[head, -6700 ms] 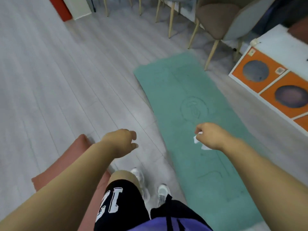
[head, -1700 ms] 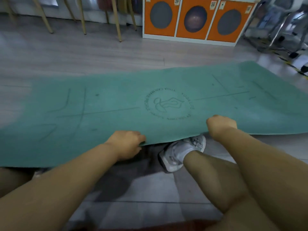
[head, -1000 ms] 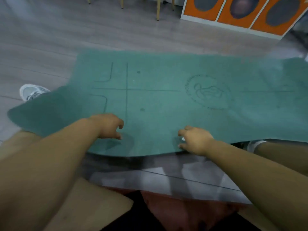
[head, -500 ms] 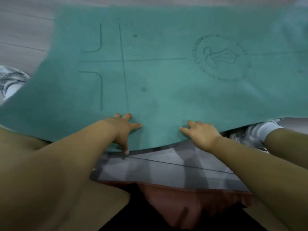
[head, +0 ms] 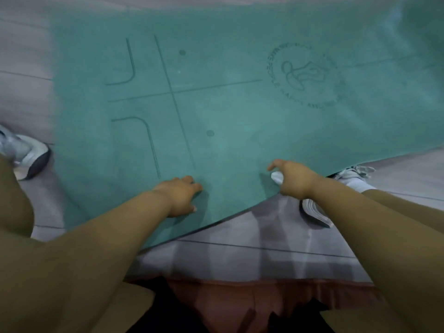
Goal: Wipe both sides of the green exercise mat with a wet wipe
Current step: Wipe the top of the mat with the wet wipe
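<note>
**Green mat on floor, both hands at its near edge**

Pale grey plank floor (head: 288,258): carries everything listed.

Green rectangular exercise mat (head: 240,111): spread across the floor, printed side up with dark alignment lines, two dots and a round logo (head: 304,74); its near edge runs diagonally just past the hands.

Reddish-brown padded mat (head: 240,299): lies at the bottom edge, apart from the green one.

White sneakers: one (head: 26,155) beside the mat's left end, one (head: 314,212) at the near edge under the right forearm.

Left hand (head: 179,198): flat on the mat, fingers relaxed.

Right hand (head: 295,177): curled round a white crumpled wet wipe (head: 276,177), pressing it on the mat.
</note>
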A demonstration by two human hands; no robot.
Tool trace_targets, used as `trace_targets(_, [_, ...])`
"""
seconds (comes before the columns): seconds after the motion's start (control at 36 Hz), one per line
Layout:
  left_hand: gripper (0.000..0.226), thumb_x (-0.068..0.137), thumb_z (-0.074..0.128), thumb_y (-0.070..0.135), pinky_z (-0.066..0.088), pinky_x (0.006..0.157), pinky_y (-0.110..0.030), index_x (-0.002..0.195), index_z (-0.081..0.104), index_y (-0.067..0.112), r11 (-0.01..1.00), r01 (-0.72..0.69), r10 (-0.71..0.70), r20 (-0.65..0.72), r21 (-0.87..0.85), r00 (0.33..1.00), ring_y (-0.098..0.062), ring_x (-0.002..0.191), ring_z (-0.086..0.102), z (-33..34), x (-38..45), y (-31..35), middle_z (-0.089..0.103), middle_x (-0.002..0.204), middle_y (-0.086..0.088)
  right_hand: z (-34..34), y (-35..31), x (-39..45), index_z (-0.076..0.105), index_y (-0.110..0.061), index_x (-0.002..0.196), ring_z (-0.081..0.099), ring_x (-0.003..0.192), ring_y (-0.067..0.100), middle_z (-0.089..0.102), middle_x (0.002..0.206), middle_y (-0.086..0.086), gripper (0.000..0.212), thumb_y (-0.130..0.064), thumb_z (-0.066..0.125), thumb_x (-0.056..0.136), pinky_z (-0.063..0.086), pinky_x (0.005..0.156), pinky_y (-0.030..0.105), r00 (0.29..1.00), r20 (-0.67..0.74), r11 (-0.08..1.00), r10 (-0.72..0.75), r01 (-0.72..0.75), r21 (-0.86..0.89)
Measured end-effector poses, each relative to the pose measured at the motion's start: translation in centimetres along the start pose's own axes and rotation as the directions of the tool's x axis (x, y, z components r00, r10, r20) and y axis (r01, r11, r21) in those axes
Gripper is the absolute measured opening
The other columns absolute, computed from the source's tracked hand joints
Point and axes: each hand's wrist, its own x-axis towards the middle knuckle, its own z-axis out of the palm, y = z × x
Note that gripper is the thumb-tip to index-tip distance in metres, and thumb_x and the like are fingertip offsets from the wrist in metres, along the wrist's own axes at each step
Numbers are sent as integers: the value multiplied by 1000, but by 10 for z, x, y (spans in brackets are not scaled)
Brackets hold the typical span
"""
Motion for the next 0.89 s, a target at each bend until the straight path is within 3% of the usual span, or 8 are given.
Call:
trace_targets(0.19, [49,91,53,45,41,99,-33,136,43,27,993,48,-65,-153,-110,986,-21,123,47,-34,-24,-21,46,136,-1,-23,-45,6,47,-15,107,50,89,21,52,101,4,52,-19,83,69,38,70,26,996,-88,942,-6,35,334])
trace_targets(0.31, [38,93,53,40,41,93,-27,127,54,22,952,41,-135,-293,-304,947,-19,109,56,-52,-42,-28,58,124,0,-29,-72,9,51,-14,93,54,76,16,56,85,-1,44,-22,85,66,39,60,26,981,-189,885,-44,126,449])
trace_targets(0.39, [29,97,49,31,42,85,-24,120,58,16,847,-21,-225,-394,-531,891,-20,100,59,-60,-49,-27,63,113,-2,-29,-93,13,55,-17,84,54,67,11,58,75,-4,29,-18,81,71,40,56,22,975,-189,825,-114,199,530])
trace_targets(0.5, [31,97,50,26,43,66,-24,125,53,12,647,-113,-300,-387,-754,872,-26,93,64,-67,-50,-23,61,102,-5,-27,-119,22,53,-20,84,54,75,17,56,80,-1,18,-8,66,84,43,63,25,972,-185,741,-147,232,630])
trace_targets(0.58, [36,93,57,29,48,70,-32,125,53,14,611,-109,-293,-351,-784,889,-28,94,64,-73,-47,-24,63,103,-8,-26,-133,26,52,-19,79,54,74,20,57,79,4,21,0,57,88,42,68,29,970,-173,651,-169,242,720])
trace_targets(0.67, [23,89,63,26,53,73,-42,104,62,9,575,-137,-280,-351,-806,894,-32,86,64,-80,-43,-26,66,96,-14,-25,-140,28,54,-16,82,56,76,21,60,81,7,19,1,54,90,44,71,30,968,-173,602,-184,250,758])
trace_targets(0.81, [14,90,61,22,52,78,-47,86,57,9,563,-175,-322,-409,-808,854,-23,77,55,-85,-30,-39,61,90,-15,-22,-139,35,61,-11,92,56,77,20,63,88,8,10,-17,54,94,43,73,29,967,-195,697,-162,252,672])
trace_targets(0.89, [14,88,61,20,45,69,-32,84,55,8,639,-138,-328,-430,-757,841,-22,75,50,-86,-25,-49,59,84,-11,-19,-139,42,58,-6,89,49,65,18,56,78,8,25,-28,50,96,39,61,25,966,-193,826,-172,248,506])
